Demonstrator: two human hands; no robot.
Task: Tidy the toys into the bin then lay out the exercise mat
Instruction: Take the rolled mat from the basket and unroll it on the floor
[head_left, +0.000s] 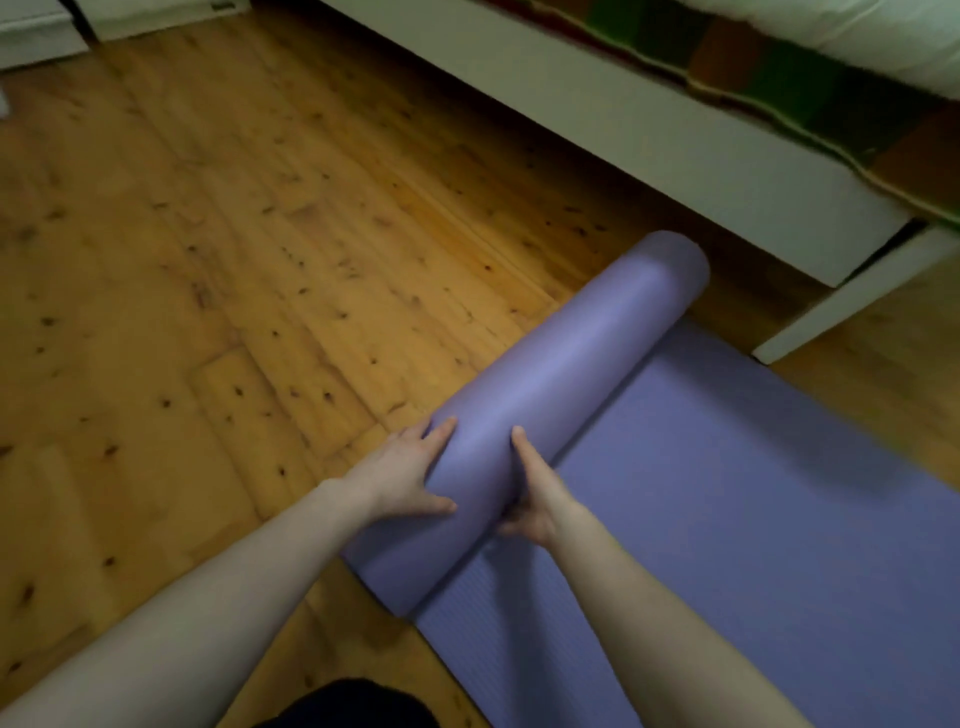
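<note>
purple foam, half unrolled: the mat (753, 519) lies flat on the wood floor (208, 312) to my right, and the rest of it is a thick roll (561, 374) running diagonally away from me toward the white bed frame (675, 156). i have both hands on the near part of the roll because that is where i can reach it and push it across the boards to my left, where the floor is bare and there is room for the mat to run out.

my left hand (410, 478) rests on the far, floor side of the roll, fingers spread and flat against the curve, thumb lying along it; it is open, steadying rather than gripping. my right hand (530, 499) sits in the crease where the roll meets the flat sheet, fingers straight and pressed up against the foam, also open, nothing clamped. between them the roll is cradled, not squeezed.

no toys or bin show here, so i judge i am on the mat step, with much of the mat left rolled.
</note>
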